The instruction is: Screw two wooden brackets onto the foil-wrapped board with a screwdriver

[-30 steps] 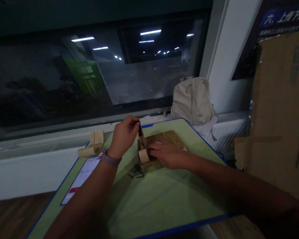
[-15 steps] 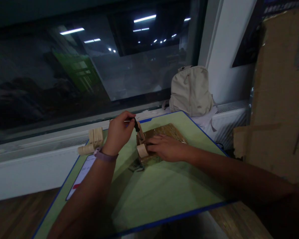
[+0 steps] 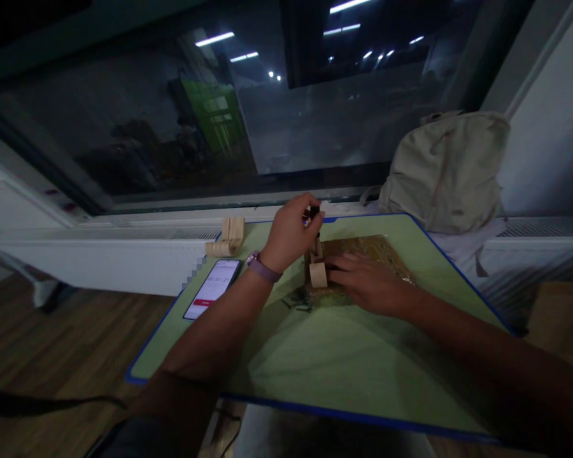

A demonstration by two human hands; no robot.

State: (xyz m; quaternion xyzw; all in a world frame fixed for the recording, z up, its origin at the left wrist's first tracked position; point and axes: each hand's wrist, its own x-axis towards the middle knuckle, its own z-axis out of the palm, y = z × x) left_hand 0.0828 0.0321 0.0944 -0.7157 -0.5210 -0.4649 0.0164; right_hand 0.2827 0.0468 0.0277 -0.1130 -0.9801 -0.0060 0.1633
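Observation:
My left hand (image 3: 293, 232), with a purple watch band at its wrist, is closed round the black handle of a screwdriver (image 3: 316, 211). The screwdriver stands nearly upright, its shaft reaching down to a small wooden piece (image 3: 318, 275) with a rounded end. That piece lies on a flat tape-wrapped cardboard slab (image 3: 386, 251). My right hand (image 3: 370, 283) rests on the slab with fingers stretched out, their tips against the wooden piece's right side. Several small dark metal bits, likely screws (image 3: 300, 299), lie at the slab's left front corner. The screwdriver's tip is too small to make out.
Light wooden blocks (image 3: 232, 236) sit at the far left edge of the green table (image 3: 315, 369). A phone (image 3: 212, 288) with a lit screen lies beside my left forearm. Behind the table are a window and radiator (image 3: 124, 264); a beige backpack (image 3: 451, 175) stands at the back right.
My view has swung left, so everything sits further right and the whole phone screen shows. The screwdriver, tilted before, is now closer to upright. My right hand stays on the slab.

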